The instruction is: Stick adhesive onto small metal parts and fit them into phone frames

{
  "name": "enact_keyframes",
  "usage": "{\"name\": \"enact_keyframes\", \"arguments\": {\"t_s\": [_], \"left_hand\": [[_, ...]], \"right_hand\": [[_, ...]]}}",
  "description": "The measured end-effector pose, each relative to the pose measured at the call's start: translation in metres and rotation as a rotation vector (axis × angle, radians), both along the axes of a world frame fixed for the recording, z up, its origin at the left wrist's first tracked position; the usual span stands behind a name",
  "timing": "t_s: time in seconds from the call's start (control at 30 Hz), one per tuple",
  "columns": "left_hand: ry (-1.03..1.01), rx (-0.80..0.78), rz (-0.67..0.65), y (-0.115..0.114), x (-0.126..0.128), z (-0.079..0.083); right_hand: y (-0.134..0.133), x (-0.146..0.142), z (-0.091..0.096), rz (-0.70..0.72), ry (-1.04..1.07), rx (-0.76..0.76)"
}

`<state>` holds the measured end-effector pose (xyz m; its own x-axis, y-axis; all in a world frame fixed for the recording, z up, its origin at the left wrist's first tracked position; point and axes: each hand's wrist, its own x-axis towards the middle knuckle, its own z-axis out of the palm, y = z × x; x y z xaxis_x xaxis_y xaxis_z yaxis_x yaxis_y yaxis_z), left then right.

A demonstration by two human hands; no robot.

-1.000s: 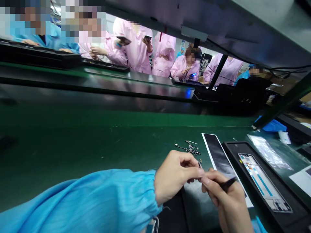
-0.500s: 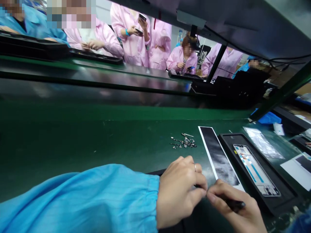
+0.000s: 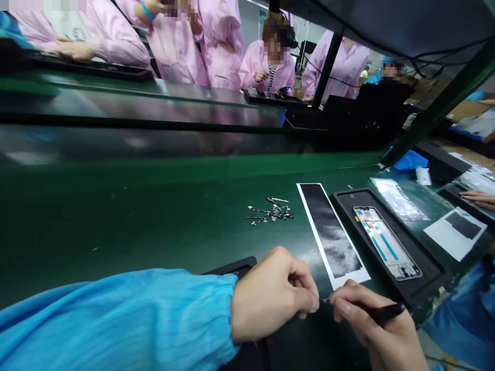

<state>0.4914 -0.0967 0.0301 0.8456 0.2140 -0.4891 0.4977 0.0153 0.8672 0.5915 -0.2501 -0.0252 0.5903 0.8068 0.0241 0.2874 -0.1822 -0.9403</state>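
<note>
My left hand (image 3: pixel 274 296), in a blue sleeve, is closed in a pinch in the lower middle. Whatever lies between its fingertips is too small and hidden to name. Just to its right, my right hand (image 3: pixel 381 324) grips a slim black pen-shaped tool (image 3: pixel 388 312) whose dark tip points left, close to the left fingertips. Beneath the left wrist, a black tray (image 3: pixel 242 265) is mostly covered by the arm. Beyond the hands, small flex cables and metal parts (image 3: pixel 275 212) lie in a loose heap on the green bench (image 3: pixel 154 226).
A white-bordered black sheet (image 3: pixel 328 232) lies right of the heap. Beside it, a black foam tray (image 3: pixel 348 198) holds a phone frame (image 3: pixel 386 245). Clear plastic bags (image 3: pixel 398 198) and a white card (image 3: pixel 456 234) sit farther right. Co-workers in pink stand or sit across the bench.
My view has shifted, so the bench things appear farther left and higher. The fingertips of my two hands have drawn slightly apart, and the tool's tip now shows between them.
</note>
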Motion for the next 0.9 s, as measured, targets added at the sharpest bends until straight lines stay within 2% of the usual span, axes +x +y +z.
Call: {"name": "enact_keyframes", "arguments": {"t_s": [0.1,0.23,0.3,0.4,0.5,0.6,0.7,0.9], "left_hand": [[0.031,-0.045,0.034,-0.001,0.005,0.000],[0.043,-0.025,0.027,-0.003,0.010,-0.007],[0.012,0.134,-0.038,-0.005,0.012,-0.014],[-0.154,0.609,-0.209,-0.012,0.013,-0.027],[-0.433,1.038,-0.375,-0.020,0.014,-0.040],[-0.630,1.307,-0.527,-0.024,0.017,-0.049],[-0.704,1.436,-0.651,-0.024,0.022,-0.053],[-0.730,1.428,-0.775,-0.021,0.027,-0.054]], "right_hand": [[-0.008,0.004,-0.002,-0.060,-0.065,0.048],[-0.026,0.014,-0.001,-0.083,-0.242,0.198],[-0.034,0.018,-0.001,-0.176,-0.339,0.188],[-0.045,0.023,-0.005,-0.272,-0.433,0.051],[-0.052,0.028,-0.010,-0.216,-0.399,-0.081],[-0.056,0.032,-0.012,-0.162,-0.335,-0.164],[-0.053,0.034,-0.011,-0.233,-0.329,-0.194],[-0.027,0.035,-0.016,-0.488,-0.236,-0.117]]}}
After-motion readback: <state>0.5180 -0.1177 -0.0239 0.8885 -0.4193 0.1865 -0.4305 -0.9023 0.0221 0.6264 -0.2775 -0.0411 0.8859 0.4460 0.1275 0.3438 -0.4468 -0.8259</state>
